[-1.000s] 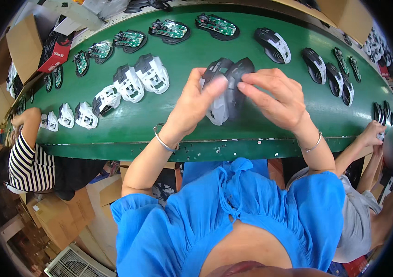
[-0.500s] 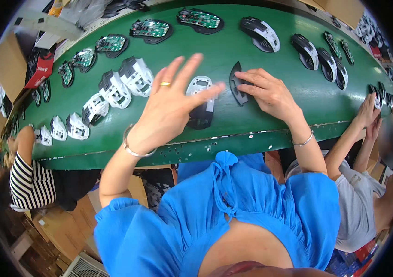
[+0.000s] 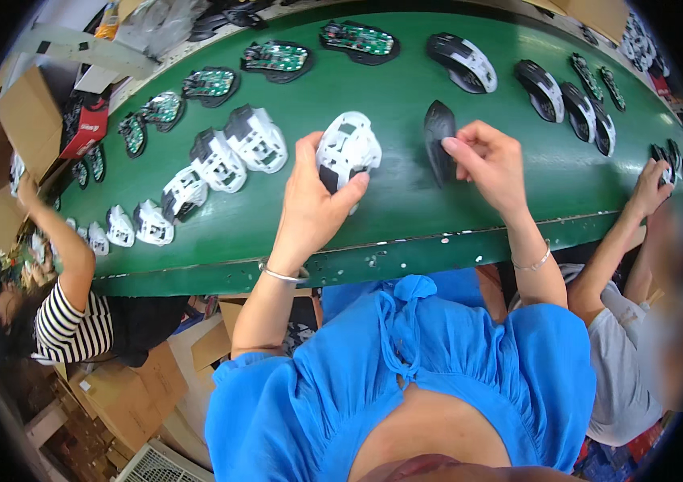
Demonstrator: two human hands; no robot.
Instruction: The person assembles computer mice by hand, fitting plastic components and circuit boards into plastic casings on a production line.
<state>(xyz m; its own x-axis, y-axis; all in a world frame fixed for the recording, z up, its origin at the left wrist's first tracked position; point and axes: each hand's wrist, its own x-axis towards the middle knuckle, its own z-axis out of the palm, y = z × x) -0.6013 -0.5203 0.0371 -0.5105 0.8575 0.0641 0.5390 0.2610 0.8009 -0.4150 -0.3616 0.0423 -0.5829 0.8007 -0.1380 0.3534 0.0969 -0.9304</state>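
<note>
My left hand [image 3: 317, 189] is closed around a white and black mouse shell [image 3: 349, 150], its thumb along the lower edge and its fingers at the left side. The shell's white ribbed underside faces up. To the right, my right hand [image 3: 492, 165] pinches a thin, curved black side piece [image 3: 439, 140] between thumb and fingers, tilted up on the green table [image 3: 389, 217]. A gap of bare table separates the two parts.
White mouse shells [image 3: 219, 161] lie in a row at left. Behind them run black bases with green circuit boards [image 3: 277, 58]. Assembled-looking mouse covers [image 3: 462, 60] stand at right. Co-workers' arms [image 3: 68, 233] reach in from both sides; an open cardboard box [image 3: 30, 116] is far left.
My left hand has come down, grasped the mouse shell and turned it underside up. My right hand has tilted the black side piece. The left co-worker's arm has reached toward the box.
</note>
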